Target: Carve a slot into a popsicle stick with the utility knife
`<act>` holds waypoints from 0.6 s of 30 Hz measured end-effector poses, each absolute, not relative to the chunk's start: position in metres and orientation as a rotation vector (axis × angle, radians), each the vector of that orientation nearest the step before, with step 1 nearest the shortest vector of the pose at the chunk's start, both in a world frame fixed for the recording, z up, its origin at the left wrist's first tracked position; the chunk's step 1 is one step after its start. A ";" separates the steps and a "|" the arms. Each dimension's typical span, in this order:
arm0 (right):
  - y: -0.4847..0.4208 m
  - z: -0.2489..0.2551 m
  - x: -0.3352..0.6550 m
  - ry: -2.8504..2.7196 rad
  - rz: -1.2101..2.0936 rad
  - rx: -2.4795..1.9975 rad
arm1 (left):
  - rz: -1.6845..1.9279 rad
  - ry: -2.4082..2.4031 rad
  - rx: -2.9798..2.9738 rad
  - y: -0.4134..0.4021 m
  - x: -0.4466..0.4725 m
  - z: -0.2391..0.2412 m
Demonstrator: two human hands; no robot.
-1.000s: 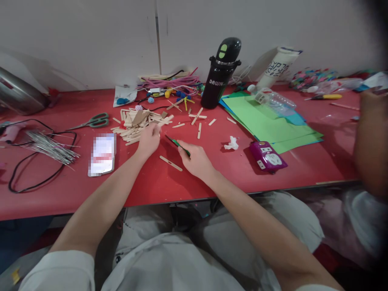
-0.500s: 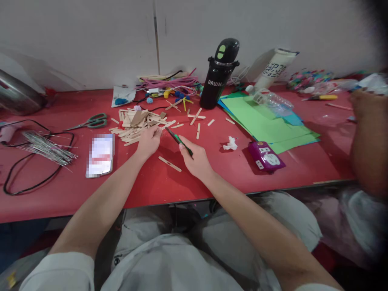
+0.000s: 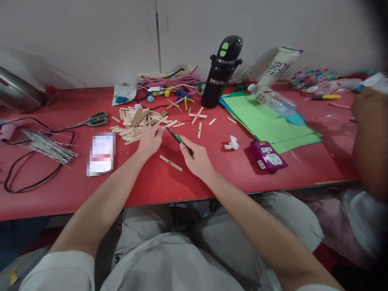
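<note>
My left hand (image 3: 149,141) rests on the red table (image 3: 157,182) at the near edge of a pile of wooden craft sticks (image 3: 136,121), its fingers pinched on one stick. My right hand (image 3: 196,159) is closed round a green-handled tool (image 3: 178,140) whose dark tip points up-left toward the left fingertips. A single stick (image 3: 170,163) lies on the table between my two wrists.
Scissors (image 3: 92,120), a phone (image 3: 101,153), a wire bundle (image 3: 48,145) and a black cable lie to the left. A black bottle (image 3: 221,72), green paper sheets (image 3: 266,121), a purple socket block (image 3: 268,156) and a tissue scrap (image 3: 232,142) sit to the right. Another person's arm (image 3: 368,137) is at the far right.
My right hand has lifted the tool tip up toward my left fingers. My left hand has stayed at the pile's edge.
</note>
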State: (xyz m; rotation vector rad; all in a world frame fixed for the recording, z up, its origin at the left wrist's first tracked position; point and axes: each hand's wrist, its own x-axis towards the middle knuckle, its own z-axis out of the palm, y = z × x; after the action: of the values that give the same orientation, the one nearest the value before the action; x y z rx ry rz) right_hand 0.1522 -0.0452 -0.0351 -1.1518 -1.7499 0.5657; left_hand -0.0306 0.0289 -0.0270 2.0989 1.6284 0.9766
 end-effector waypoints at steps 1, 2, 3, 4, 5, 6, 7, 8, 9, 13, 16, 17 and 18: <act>-0.045 -0.035 0.152 -1.754 0.564 -1.153 | 0.973 1.632 2.106 0.029 -0.030 -0.027; -0.045 -0.035 0.152 -1.760 0.563 -1.154 | 0.969 1.637 2.112 0.028 -0.030 -0.027; -0.044 -0.035 0.152 -1.765 0.561 -1.153 | 0.967 1.643 2.118 0.028 -0.030 -0.027; -0.044 -0.036 0.152 -1.770 0.558 -1.154 | 0.967 1.648 2.122 0.027 -0.030 -0.026; -0.044 -0.036 0.152 -1.775 0.555 -1.155 | 0.967 1.653 2.127 0.027 -0.029 -0.026; -0.043 -0.036 0.152 -1.781 0.552 -1.157 | 0.969 1.656 2.132 0.026 -0.029 -0.025; -0.043 -0.037 0.151 -1.792 0.552 -1.159 | 0.981 1.657 2.132 0.025 -0.028 -0.024; -0.043 -0.037 0.151 -1.806 0.553 -1.161 | 1.006 1.657 2.126 0.024 -0.028 -0.023; -0.043 -0.037 0.151 -1.822 0.556 -1.162 | 1.043 1.657 2.113 0.023 -0.028 -0.021; -0.044 -0.037 0.150 -1.839 0.561 -1.170 | 1.179 1.660 2.062 0.022 -0.028 -0.017; -0.045 -0.036 0.151 -1.796 0.560 -1.168 | 1.185 1.680 2.053 0.025 -0.030 -0.018; -0.045 -0.036 0.151 -1.782 0.562 -1.163 | 1.180 1.684 2.049 0.026 -0.031 -0.019; -0.046 -0.036 0.151 -1.771 0.563 -1.157 | 1.170 1.683 2.046 0.026 -0.031 -0.020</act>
State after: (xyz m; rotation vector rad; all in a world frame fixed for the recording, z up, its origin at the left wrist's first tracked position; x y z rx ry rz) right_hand 0.1511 -0.0456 -0.0356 -1.1570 -1.7707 0.5634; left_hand -0.0313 0.0264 -0.0198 2.0457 1.6827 1.1705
